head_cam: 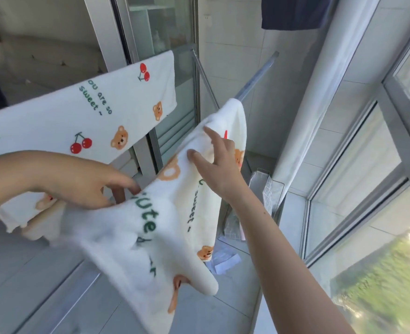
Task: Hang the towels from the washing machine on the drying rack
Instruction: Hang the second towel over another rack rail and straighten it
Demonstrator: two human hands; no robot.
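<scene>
Loose towel (175, 213), centre frame, draped over rack rail (257, 75). It is bunched, with most of the cloth hanging lower left, so it would likely slide off if released. White, with bears and green lettering.
Hung towel (78, 104), upper left: flat, same print.
Left hand (78, 182): pinches the loose towel's edge, thumb on top.
Right hand (213, 155): fingers spread, pressing the cloth.

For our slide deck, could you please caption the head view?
Left hand holds and right hand presses a bear-print towel over a rack bar, beside a hung towel.
</scene>
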